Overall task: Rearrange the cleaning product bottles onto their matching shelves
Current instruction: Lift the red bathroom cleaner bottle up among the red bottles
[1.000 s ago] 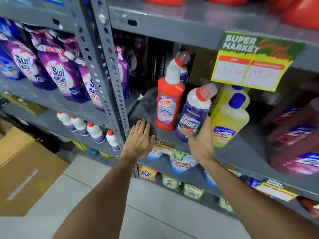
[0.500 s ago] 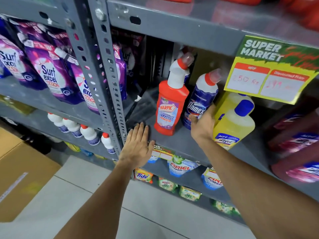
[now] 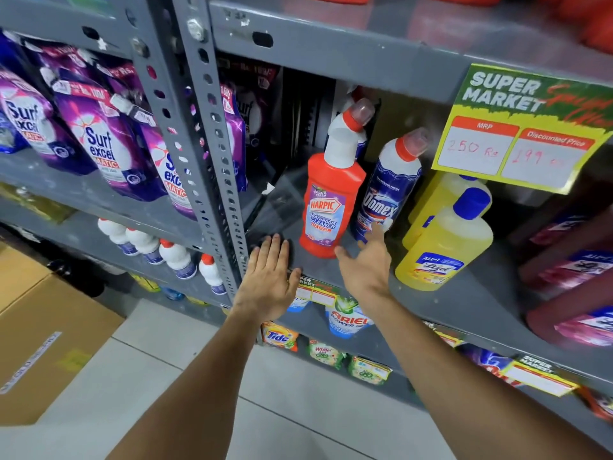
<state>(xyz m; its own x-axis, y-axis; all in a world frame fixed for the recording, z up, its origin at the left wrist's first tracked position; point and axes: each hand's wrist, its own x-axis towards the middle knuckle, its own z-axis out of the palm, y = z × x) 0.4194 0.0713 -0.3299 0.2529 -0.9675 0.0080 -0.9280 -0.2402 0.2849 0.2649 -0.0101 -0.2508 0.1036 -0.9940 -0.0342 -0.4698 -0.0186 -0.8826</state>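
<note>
A red Harpic bottle (image 3: 330, 200) stands upright on the grey middle shelf (image 3: 431, 303). Right beside it stands a blue-and-white Domex bottle (image 3: 386, 187) with a red cap. Two yellow Lizol bottles (image 3: 444, 247) with blue caps stand further right. My right hand (image 3: 366, 263) hovers open just in front of the Domex bottle's base, fingers spread, one fingertip overlapping its label. My left hand (image 3: 268, 280) lies flat and open on the shelf's front edge, left of the Harpic bottle.
A perforated grey upright (image 3: 205, 154) divides the racks. Purple Surf Excel pouches (image 3: 99, 147) fill the left shelf, small white bottles (image 3: 175, 257) below. Dark red bottles (image 3: 570, 287) lie at right. A price tag (image 3: 517, 141) hangs above. Cardboard boxes (image 3: 43, 336) sit on the floor at left.
My right hand pushed the Domex bottle back upright next to the Harpic bottle, then let go and opened. My left hand stayed on the shelf edge.
</note>
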